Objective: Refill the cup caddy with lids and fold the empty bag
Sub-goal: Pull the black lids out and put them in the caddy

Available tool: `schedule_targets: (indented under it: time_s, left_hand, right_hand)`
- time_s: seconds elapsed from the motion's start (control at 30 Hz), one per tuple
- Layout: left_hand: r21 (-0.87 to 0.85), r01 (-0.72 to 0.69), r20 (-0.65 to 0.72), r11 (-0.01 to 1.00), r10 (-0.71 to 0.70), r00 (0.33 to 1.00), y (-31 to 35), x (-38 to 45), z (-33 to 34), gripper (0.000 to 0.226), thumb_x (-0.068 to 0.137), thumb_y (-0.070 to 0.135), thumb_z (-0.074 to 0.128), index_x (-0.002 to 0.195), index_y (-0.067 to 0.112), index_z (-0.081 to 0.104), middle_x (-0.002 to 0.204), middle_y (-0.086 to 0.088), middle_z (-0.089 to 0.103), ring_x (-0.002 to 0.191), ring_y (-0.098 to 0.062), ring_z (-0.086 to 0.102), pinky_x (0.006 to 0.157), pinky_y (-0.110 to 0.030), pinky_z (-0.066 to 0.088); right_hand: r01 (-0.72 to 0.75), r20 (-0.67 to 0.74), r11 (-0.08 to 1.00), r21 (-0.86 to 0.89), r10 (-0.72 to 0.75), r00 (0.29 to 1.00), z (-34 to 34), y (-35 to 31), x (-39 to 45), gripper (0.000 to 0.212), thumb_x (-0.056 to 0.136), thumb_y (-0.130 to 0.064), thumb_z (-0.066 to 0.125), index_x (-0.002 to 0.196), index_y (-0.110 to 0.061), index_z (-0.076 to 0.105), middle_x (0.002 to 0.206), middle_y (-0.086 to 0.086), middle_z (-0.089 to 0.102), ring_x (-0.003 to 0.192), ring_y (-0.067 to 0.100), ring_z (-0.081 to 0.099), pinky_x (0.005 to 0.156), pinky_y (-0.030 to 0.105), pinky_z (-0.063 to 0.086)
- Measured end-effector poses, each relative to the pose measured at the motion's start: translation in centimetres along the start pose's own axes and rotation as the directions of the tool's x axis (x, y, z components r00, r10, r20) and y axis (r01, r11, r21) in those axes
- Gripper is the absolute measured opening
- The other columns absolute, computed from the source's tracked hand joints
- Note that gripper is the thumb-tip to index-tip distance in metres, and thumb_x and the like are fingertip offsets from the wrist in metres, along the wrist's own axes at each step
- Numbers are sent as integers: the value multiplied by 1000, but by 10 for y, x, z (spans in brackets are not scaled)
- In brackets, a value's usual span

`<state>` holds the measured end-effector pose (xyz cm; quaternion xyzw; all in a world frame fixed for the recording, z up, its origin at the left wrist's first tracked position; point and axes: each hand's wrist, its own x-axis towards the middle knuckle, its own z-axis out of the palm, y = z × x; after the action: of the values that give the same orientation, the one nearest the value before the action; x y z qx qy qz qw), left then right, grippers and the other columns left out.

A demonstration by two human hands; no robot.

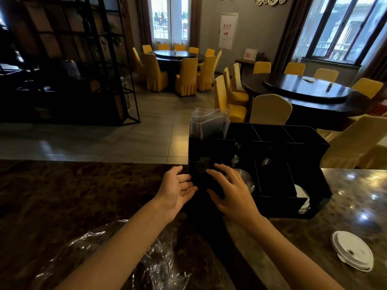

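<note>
1. At twelve o'clock from me, on the counter, stands the black caddy; I have both hands at its near left compartment.
2. My left hand is wide, palm turned inward, holding nothing, and it touches the caddy's left wall.
3. My right hand spreads its fingers over dark lids in that slot; I cannot tell whether it grips any.
4. I judge the stack should be pressed down level, left hand steadying the wall.
5. The empty clear bag lies at seven o'clock under my left forearm, unfolded.
6. One white lid waits at four o'clock, apart from the caddy.
</note>
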<state>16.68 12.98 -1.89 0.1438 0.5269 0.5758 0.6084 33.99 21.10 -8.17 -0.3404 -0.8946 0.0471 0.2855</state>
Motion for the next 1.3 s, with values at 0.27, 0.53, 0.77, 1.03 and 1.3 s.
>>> schedule_targets:
  time_s: [0.27,0.53,0.77,1.03,1.3]
  left_hand:
    - [-232,87,124,969,-59,991,12,-3,-2,77,101,51,32,154,-4,20,155,-39,23,145,-46,27,117,-46,27]
    - [-287,112,216,951,-50,975,17,-3,0,84,99,59,33,156,-1,16,154,-40,22,143,-49,27,113,-49,29]
    - [-59,38,170,998,-27,985,22,-17,8,74,102,52,33,156,3,21,157,-36,23,146,-47,27,121,-48,24]
    - [540,-252,150,803,203,968,24,-66,23,33,105,48,34,110,32,62,113,4,59,98,-8,58,88,-23,45]
    - [783,-569,460,251,381,802,-2,-120,27,62,103,47,41,158,29,18,167,-2,19,153,-19,18,119,-30,18]
  right_hand:
    - [-29,27,999,-15,29,999,8,-1,-3,59,90,-27,77,144,-19,56,148,6,52,139,29,47,105,34,40]
    - [-40,32,999,-32,41,999,14,-2,-5,60,91,-26,75,146,-19,53,150,6,50,143,27,40,109,35,40]
    - [-32,45,999,-35,33,998,4,-10,-5,58,91,-24,75,145,-19,54,150,8,51,143,31,43,109,45,48]
    - [-59,1,995,-86,59,998,-32,-33,-18,58,96,-35,68,150,-28,48,156,4,45,146,28,39,113,43,44]
    - [-124,-103,985,-122,112,988,-80,-68,-73,57,92,-36,74,144,-23,54,150,9,54,138,32,51,104,46,50]
